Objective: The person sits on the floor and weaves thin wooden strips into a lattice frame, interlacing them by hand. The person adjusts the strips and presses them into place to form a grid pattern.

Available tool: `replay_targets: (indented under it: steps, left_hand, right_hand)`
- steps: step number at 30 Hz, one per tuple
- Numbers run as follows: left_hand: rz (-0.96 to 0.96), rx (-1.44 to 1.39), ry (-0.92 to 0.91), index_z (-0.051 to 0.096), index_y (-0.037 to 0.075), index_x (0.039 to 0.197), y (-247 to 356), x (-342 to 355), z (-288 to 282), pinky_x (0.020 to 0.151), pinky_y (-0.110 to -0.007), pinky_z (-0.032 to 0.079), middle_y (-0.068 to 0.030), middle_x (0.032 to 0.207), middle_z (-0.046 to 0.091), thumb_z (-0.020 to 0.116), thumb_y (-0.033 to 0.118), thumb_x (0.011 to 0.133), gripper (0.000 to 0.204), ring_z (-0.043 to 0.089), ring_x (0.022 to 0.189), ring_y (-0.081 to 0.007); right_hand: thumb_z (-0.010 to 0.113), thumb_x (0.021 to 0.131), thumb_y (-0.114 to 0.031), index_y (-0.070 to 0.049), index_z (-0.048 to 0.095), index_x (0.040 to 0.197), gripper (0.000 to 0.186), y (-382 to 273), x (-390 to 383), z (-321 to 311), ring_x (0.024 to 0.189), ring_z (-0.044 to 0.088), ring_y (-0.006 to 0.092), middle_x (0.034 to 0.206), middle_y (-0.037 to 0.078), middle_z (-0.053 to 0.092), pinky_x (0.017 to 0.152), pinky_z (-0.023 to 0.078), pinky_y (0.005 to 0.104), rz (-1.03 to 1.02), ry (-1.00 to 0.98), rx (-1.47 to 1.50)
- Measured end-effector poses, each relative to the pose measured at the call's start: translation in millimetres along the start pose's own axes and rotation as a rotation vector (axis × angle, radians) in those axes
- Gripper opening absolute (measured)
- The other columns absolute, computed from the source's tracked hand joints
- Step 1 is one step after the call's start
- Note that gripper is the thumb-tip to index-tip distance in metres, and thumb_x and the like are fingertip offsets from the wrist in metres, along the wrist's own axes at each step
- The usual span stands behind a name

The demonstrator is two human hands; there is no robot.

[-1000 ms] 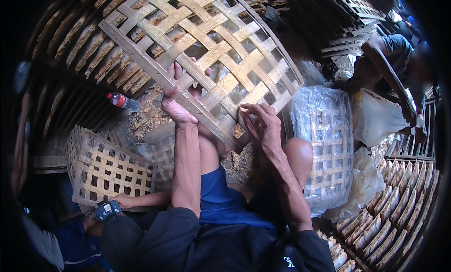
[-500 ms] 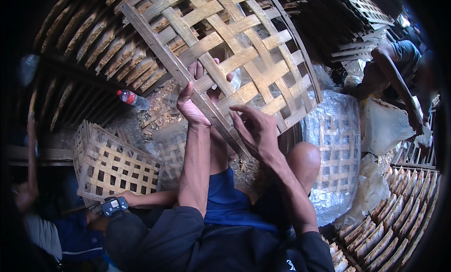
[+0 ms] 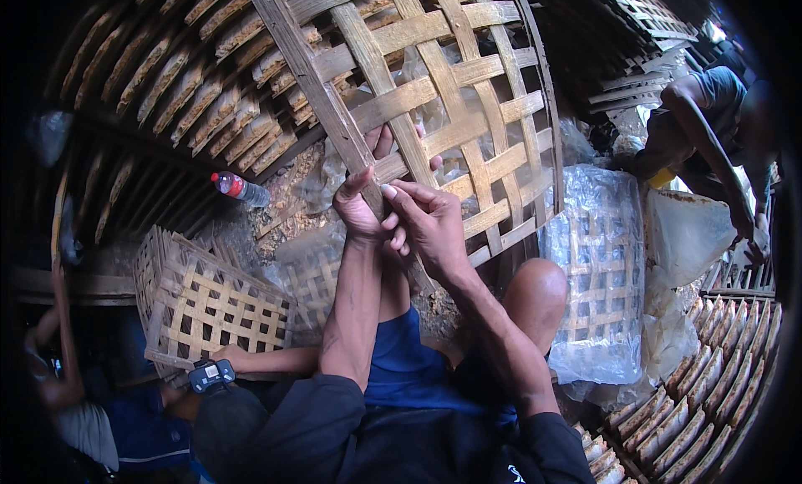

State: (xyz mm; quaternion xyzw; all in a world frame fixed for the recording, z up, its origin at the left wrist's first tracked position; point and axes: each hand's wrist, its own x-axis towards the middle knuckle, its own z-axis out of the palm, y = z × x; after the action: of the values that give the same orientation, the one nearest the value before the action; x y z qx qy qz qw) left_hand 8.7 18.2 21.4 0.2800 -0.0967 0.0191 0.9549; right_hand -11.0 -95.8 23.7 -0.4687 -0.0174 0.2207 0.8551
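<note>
The worker nearest me, in a dark top and blue shorts, has a woven bamboo panel (image 3: pixel 439 81) tilted up in front of the body, beyond the bare right knee (image 3: pixel 536 290). The left hand (image 3: pixel 361 212) grasps the panel by its wooden edge rail (image 3: pixel 341 129), thumb on the near face and fingers curled behind, some showing through the gaps in the weave. The right hand (image 3: pixel 430 225) is just beside it, fingers bent and thumb tip at the lower part of that rail; whether it pinches anything small, I can't tell.

Over to the right is a bamboo basket (image 3: pixel 595 275) wrapped in clear plastic, with crumpled sheeting (image 3: pixel 668 334) beside it. Past that, another person bends over a pale plastic bag (image 3: pixel 687 233). Below them, a rack (image 3: pixel 710 388) carries rows of thin, pale, crusty-edged slabs. To the left, a bottle with a red cap (image 3: pixel 242 189) lies near more slabs stacked in slanting rows (image 3: pixel 200 100). Lower down, a co-worker's hand (image 3: pixel 234 357) touches a tilted woven box basket (image 3: pixel 219 309), a small dark device (image 3: pixel 210 375) close by.
</note>
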Motion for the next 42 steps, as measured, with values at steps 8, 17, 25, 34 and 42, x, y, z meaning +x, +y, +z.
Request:
replay_targets:
  steps: [8, 17, 25, 34, 42]
  left_hand:
    - [0.096, 0.077, -0.037, 0.035, 0.004, 0.156, -4, 4, -4, 0.110, -0.080, 0.033, -0.0134, 0.159, 0.042, 0.069, 0.033, 0.087, 0.081, 0.033, 0.148, -0.0430]
    - [0.017, -0.051, -0.022, 0.024, -0.001, 0.159, -7, -5, -12, 0.119, -0.064, 0.033, -0.0164, 0.159, 0.040, 0.068, 0.033, 0.093, 0.086, 0.034, 0.149, -0.0399]
    - [-0.054, -0.023, 0.039, 0.029, -0.004, 0.156, -1, -2, -21, 0.120, -0.054, 0.036, -0.0233, 0.152, 0.048, 0.070, 0.031, 0.089, 0.086, 0.041, 0.144, -0.0415]
    - [-0.021, -0.139, -0.085, 0.044, 0.000, 0.151, 4, -1, -22, 0.112, -0.071, 0.038, -0.0124, 0.151, 0.054, 0.069, 0.028, 0.088, 0.074, 0.042, 0.144, -0.0400]
    - [-0.002, 0.118, 0.254, 0.036, 0.003, 0.156, -2, -11, -12, 0.104, -0.045, 0.051, -0.0142, 0.138, 0.060, 0.064, 0.021, 0.081, 0.082, 0.061, 0.124, -0.0306]
  right_hand:
    - [0.070, 0.099, -0.012, 0.000, 0.075, 0.115, 0.020, 11, -8, -3, 0.057, 0.069, 0.0096, 0.075, 0.007, 0.074, 0.050, 0.053, 0.0225, -0.286, 0.145, -0.350]
    - [0.075, 0.093, -0.009, -0.007, 0.069, 0.110, 0.019, -8, 13, -2, 0.058, 0.068, 0.0139, 0.064, 0.007, 0.066, 0.055, 0.053, 0.0303, -0.887, 0.199, -0.905]
    - [0.072, 0.096, -0.011, -0.009, 0.065, 0.103, 0.010, -35, 31, -6, 0.047, 0.053, 0.0111, 0.057, 0.006, 0.057, 0.045, 0.042, 0.0305, -0.846, 0.234, -0.937]
    - [0.073, 0.094, -0.012, -0.009, 0.070, 0.108, 0.015, -75, 36, -47, 0.067, 0.068, 0.0125, 0.080, 0.007, 0.070, 0.050, 0.050, 0.0253, -0.990, 0.477, -0.835]
    - [0.074, 0.096, -0.019, -0.006, 0.075, 0.108, 0.018, -78, 54, 28, 0.061, 0.071, 0.0159, 0.082, 0.011, 0.076, 0.060, 0.057, 0.0287, -0.886, 0.188, -1.012]
